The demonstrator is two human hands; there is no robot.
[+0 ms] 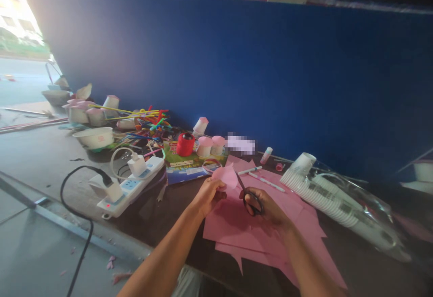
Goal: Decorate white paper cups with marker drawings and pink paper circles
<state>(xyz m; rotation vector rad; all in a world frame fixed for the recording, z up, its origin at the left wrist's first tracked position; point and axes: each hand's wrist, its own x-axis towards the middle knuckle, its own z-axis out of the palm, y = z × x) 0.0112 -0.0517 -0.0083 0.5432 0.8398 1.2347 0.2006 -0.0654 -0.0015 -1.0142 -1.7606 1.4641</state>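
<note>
My left hand (210,194) pinches a small piece of pink paper (226,177) with a rounded outline. In my right hand (262,204) is a pair of black scissors (253,201), my fingers through the handles. The blades point up and away, beside the right edge of the piece; whether they touch it I cannot tell. Beneath both hands lie several overlapping pink paper sheets (233,229) with cut, jagged edges. Two white pens (267,182) rest on the sheets just beyond the scissors.
A power strip (130,189) with plugs stands at left, its black cable (88,234) hanging off the edge. Behind are a red thread spool (185,144), pink-topped cups (204,146), a glue stick (266,155) and pipe cleaners (157,121). Stacked paper cups (324,198) lie right. A blue panel (237,71) rises behind.
</note>
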